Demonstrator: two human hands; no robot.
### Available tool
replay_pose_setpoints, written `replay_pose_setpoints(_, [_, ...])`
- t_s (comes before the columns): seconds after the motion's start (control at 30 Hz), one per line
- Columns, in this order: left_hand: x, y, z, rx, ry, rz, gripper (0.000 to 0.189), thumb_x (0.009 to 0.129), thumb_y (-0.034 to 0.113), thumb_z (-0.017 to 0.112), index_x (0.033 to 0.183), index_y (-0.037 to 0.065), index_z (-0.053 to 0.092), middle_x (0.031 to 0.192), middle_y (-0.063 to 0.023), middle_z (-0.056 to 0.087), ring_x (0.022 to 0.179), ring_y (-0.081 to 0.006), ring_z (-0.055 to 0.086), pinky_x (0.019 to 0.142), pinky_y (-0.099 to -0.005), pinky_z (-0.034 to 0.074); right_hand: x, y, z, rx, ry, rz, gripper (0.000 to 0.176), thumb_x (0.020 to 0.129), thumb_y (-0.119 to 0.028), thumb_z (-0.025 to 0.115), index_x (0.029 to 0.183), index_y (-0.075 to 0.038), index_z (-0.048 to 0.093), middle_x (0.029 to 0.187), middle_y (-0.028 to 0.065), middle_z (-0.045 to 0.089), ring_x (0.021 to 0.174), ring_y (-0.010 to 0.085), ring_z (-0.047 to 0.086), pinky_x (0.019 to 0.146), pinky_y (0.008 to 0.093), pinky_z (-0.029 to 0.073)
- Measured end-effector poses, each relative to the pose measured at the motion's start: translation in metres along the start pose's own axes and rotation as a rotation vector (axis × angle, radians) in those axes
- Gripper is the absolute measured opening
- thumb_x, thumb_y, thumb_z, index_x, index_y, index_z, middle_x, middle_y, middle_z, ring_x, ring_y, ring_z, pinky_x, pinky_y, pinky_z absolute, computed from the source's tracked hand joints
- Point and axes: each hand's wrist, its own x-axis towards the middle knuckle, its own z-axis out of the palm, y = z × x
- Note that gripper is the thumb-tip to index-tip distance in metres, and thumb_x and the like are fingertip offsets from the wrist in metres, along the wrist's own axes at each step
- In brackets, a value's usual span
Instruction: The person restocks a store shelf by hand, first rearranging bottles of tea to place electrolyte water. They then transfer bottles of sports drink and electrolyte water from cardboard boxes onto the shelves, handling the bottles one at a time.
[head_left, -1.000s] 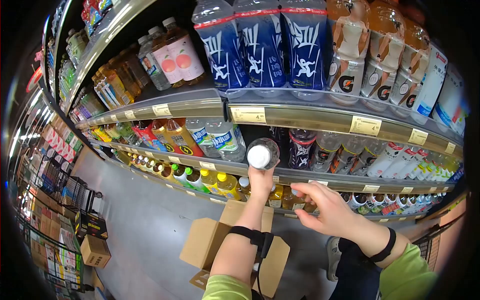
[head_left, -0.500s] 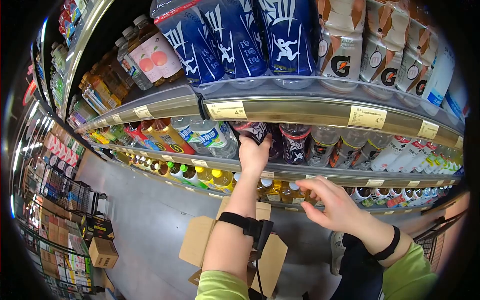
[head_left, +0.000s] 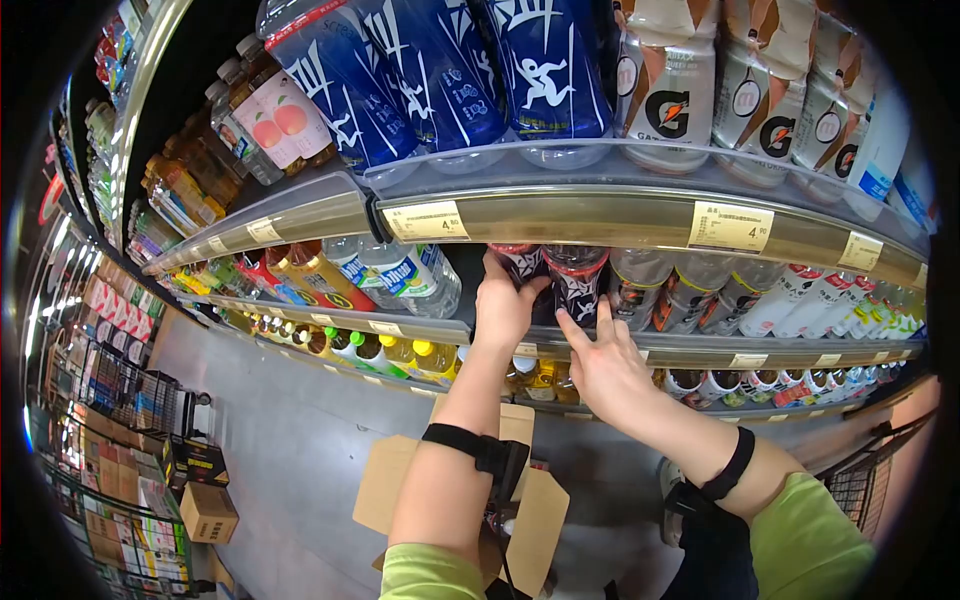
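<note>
On the middle shelf, my left hand (head_left: 505, 308) is closed around a dark drink bottle (head_left: 522, 265) with white lettering and a red band, thumb on its right side and fingers on its left. Just right of it stands a second dark drink bottle (head_left: 577, 285) of the same kind. My right hand (head_left: 603, 365) is raised in front of that one, fingers spread and holding nothing. Its fingertips are at the lower front of the label; whether they touch cannot be made out. The upper shelf hides the bottle tops.
Above my hands runs the upper shelf edge (head_left: 580, 215) with price tags, bearing large blue bottles (head_left: 545, 75). Clear-bottled drinks (head_left: 410, 280) stand to the left. An opened cardboard box (head_left: 535, 520) is below on the floor; a shopping cart (head_left: 865, 485) is at right.
My left hand has shifted the dark bottle right, against its neighbour, leaving a dark gap beside the clear bottles. My right hand has moved left and up to the second dark bottle.
</note>
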Motion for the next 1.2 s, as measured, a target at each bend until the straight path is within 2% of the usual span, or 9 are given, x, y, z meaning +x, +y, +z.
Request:
replay_pose_setpoints(0.3, [0.032,-0.001,0.023,0.156,0.048,-0.087,0.060,0.078,0.022,0.075,0.124,0.004,0.041,0.114,-0.0275,0.061,0.105,-0.0458,0.058,0.089,-0.0492,0.048,-0.002,0.000,0.001,0.026,0.028,-0.003,0.060,0.086,-0.012,0.057,0.143,-0.008,0.039,0.136,0.0440,0.031,0.113,0.0486,0.046,0.096,0.0500,0.043])
replay_pose_setpoints(0.53, [0.061,-0.024,0.040,0.304,-0.013,0.008,0.051,0.079,0.021,0.074,0.121,0.004,0.050,0.118,-0.0244,0.060,0.109,-0.0424,0.057,0.092,-0.0455,0.047,-0.002,0.002,0.005,-0.038,0.053,-0.027,0.064,0.082,-0.012,0.059,0.142,-0.003,0.039,0.138,0.0432,0.028,0.114,0.0463,0.047,0.094,0.0466,0.046])
replay_pose_setpoints(0.7, [0.013,-0.031,0.010,-0.244,0.085,0.123,0.072,0.076,0.015,0.077,0.137,0.002,0.040,0.128,-0.0206,0.055,0.111,-0.0309,0.058,0.093,-0.0350,0.047,-0.004,0.001,0.007,0.014,0.063,-0.014,0.062,0.085,-0.013,0.059,0.143,-0.006,0.037,0.138,0.0435,0.029,0.114,0.0500,0.046,0.099,0.0499,0.040])
replay_pose_setpoints(0.77, [-0.024,-0.015,-0.021,-0.252,-0.013,-0.211,0.067,0.086,0.014,0.068,0.142,0.002,0.034,0.145,-0.0145,0.040,0.126,-0.0250,0.046,0.100,-0.0382,0.041,-0.008,0.002,0.002,0.021,0.038,-0.030,0.063,0.085,-0.014,0.060,0.143,-0.005,0.037,0.137,0.0439,0.029,0.114,0.0499,0.046,0.100,0.0492,0.040])
replay_pose_setpoints(0.83, [-0.070,0.011,-0.060,-0.531,0.025,-0.387,0.061,0.088,0.012,0.066,0.141,0.003,0.036,0.142,-0.0157,0.043,0.118,-0.0217,0.051,0.101,-0.0373,0.040,-0.020,-0.006,-0.004,-0.040,0.034,-0.016,0.060,0.084,-0.016,0.062,0.138,0.000,0.041,0.137,0.0411,0.033,0.117,0.0484,0.045,0.102,0.0477,0.039])
replay_pose_setpoints(0.97, [-0.154,0.021,-0.136,-0.983,0.256,-0.521,0.054,0.092,0.015,0.060,0.140,0.004,0.038,0.138,-0.0151,0.045,0.117,-0.0232,0.051,0.101,-0.0371,0.042,-0.039,-0.033,0.000,-0.013,-0.066,-0.191,0.054,0.083,-0.022,0.062,0.129,0.004,0.050,0.133,0.0288,0.047,0.117,0.0409,0.049,0.098,0.0465,0.043])
replay_pose_setpoints(1.1, [-0.230,-0.014,-0.168,-1.082,0.644,-0.631,0.048,0.092,0.017,0.060,0.135,0.005,0.042,0.130,-0.0119,0.051,0.113,-0.0231,0.052,0.098,-0.0356,0.044,-0.053,-0.080,0.036,-0.010,-0.276,-0.329,0.044,0.083,-0.024,0.062,0.117,0.003,0.057,0.117,0.0231,0.058,0.110,0.0361,0.054,0.090,0.0445,0.049])
replay_pose_setpoints(1.17, [-0.255,-0.038,-0.169,-1.093,0.813,-0.671,0.050,0.091,0.019,0.060,0.136,0.005,0.041,0.131,-0.0129,0.049,0.113,-0.0242,0.051,0.098,-0.0358,0.043,-0.052,-0.111,0.054,-0.025,-0.710,-0.405,0.039,0.085,-0.025,0.063,0.113,0.001,0.056,0.110,0.0232,0.061,0.104,0.0372,0.059,0.091,0.0437,0.049])
replay_pose_setpoints(1.2, [-0.264,-0.049,-0.168,-1.094,0.856,-0.749,0.049,0.091,0.019,0.060,0.135,0.006,0.042,0.130,-0.0115,0.050,0.110,-0.0231,0.052,0.096,-0.0355,0.044,-0.057,-0.119,0.076,-0.025,-0.736,-0.464,0.034,0.084,-0.022,0.062,0.108,0.001,0.058,0.106,0.0209,0.063,0.101,0.0357,0.061,0.086,0.0439,0.051])
